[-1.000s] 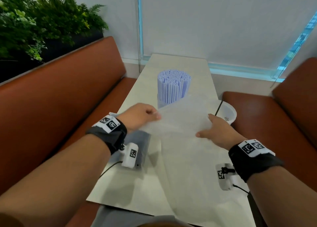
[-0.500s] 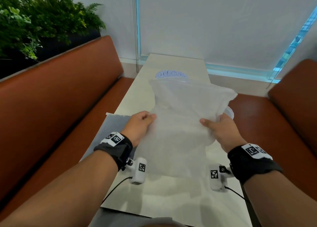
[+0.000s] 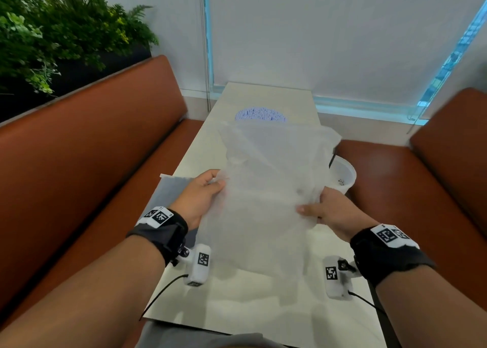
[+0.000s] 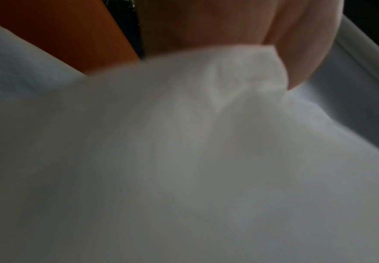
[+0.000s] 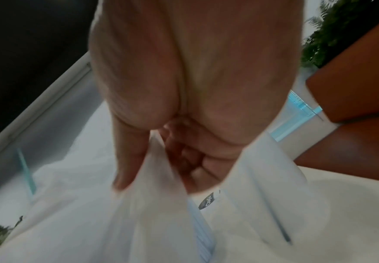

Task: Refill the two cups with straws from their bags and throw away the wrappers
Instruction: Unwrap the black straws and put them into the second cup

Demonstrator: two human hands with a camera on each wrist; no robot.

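Above the table, the left hand and right hand each pinch a side of a translucent empty bag, held up in front of the cup of purple straws.

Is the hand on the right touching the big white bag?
Touching. In the right wrist view, the right hand pinches a fold of the bag between thumb and curled fingers; the head view shows it gripping the bag's edge.
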